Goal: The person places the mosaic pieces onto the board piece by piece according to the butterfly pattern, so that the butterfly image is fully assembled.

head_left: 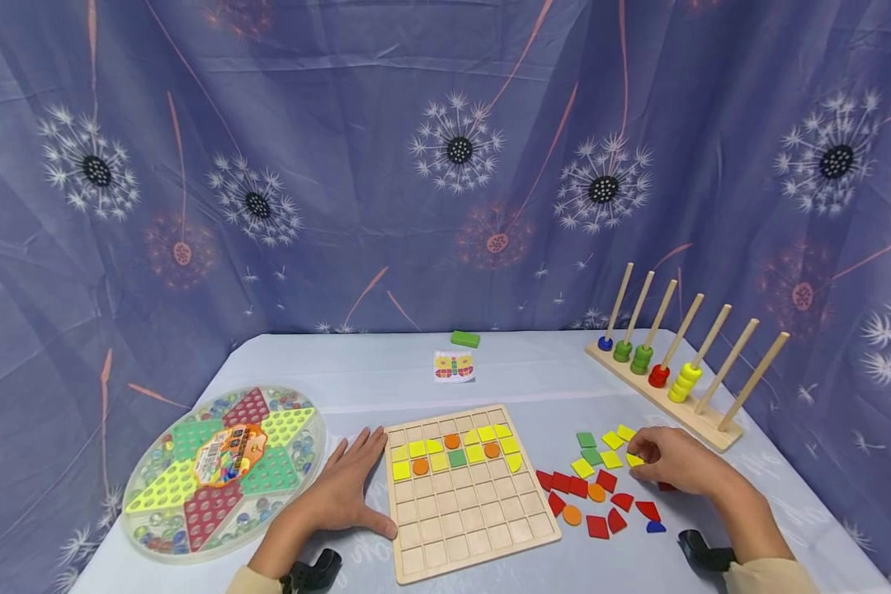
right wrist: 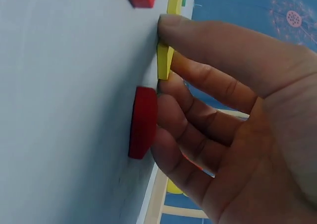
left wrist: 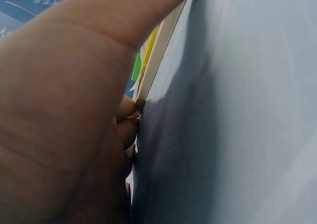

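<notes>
A wooden grid board lies on the table with yellow, orange and green tiles in its upper rows. My left hand is spread flat at the board's left side, fingertips by the far corner and thumb at the left edge. In the left wrist view, the fingers meet the board's wooden rim. My right hand is over the loose tiles, pinching a yellow tile between thumb and fingers, close to the tabletop. A red tile lies beside the curled lower fingers.
Loose red tiles, orange discs, green squares and a blue piece lie right of the board. A pegged wooden rack stands behind the right hand. At left is a marble game board; a butterfly card and green block lie behind.
</notes>
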